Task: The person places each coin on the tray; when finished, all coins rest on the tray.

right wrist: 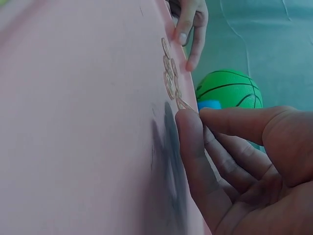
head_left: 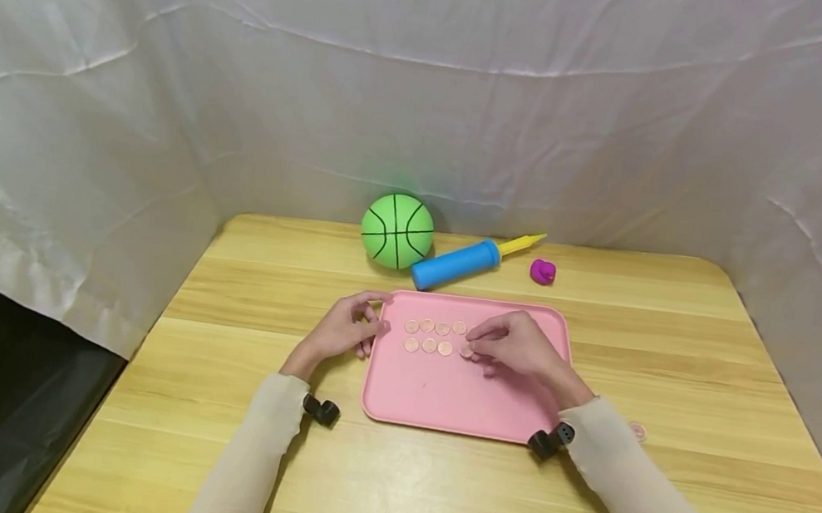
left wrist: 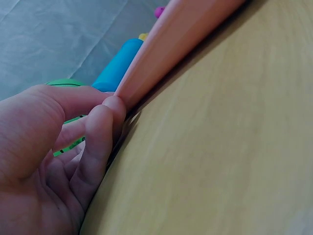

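A pink tray (head_left: 441, 402) lies on the wooden table, and its left rim is pinched between thumb and forefinger of my left hand (head_left: 340, 328). In the left wrist view the tray's side wall (left wrist: 164, 54) rises from those fingertips. Over the tray's right half, my right hand (head_left: 522, 348) pinches a copper-coloured coin (head_left: 466, 351) at the right end of the nearer row. Several similar coins (head_left: 429, 345) lie flat in two rows. In the right wrist view the pinched coin (right wrist: 184, 105) looks tilted, its lower edge close to the tray.
Behind the tray a green ball (head_left: 397, 232) stands beside a blue hand pump (head_left: 459, 264) with a yellow nozzle. A purple toy duck (head_left: 542, 272) sits further right. One round coin-like piece (head_left: 637, 432) lies on the table (head_left: 705, 388) near the right sleeve. Grey cloth (head_left: 425, 124) hangs behind.
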Motion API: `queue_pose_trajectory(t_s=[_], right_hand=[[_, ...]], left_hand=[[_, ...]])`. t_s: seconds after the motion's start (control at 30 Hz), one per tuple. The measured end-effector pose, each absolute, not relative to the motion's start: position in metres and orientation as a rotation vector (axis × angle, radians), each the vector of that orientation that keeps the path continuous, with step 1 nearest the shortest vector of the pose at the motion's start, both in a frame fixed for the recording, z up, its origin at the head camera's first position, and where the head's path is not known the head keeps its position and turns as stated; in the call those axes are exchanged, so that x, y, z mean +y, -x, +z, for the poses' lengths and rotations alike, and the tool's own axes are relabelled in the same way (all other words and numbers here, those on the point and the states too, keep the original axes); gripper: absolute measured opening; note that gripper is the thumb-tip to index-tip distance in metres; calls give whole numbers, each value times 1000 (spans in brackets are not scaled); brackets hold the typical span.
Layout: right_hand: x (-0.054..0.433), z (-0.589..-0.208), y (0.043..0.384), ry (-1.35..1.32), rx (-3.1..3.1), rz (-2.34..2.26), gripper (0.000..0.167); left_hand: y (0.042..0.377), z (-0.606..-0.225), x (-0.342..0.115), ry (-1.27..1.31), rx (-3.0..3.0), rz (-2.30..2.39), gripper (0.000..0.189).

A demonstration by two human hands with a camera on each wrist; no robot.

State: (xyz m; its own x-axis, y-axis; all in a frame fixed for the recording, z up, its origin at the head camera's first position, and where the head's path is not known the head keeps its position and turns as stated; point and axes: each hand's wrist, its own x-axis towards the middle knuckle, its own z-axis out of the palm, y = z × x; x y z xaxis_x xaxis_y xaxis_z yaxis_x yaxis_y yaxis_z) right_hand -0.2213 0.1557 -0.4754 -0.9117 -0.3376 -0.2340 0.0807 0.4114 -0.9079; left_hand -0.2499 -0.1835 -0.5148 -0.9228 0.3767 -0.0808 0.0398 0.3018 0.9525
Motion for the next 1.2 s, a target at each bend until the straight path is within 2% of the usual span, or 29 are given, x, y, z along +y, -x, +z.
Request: queue_pose_trajectory(t_s=[0.33, 0.9, 1.2], right_hand=[[145, -475, 226, 223, 2310, -1483, 26], [144, -478, 226, 200, 2446, -1396, 16], [159, -468, 218, 230, 2524, -1387, 24]], left_hand=[[250, -514, -182, -370, 2279, 1667, 53], [249, -514, -182, -372, 2288, 1660, 52], [248, -512, -182, -371, 2290, 1658, 53]])
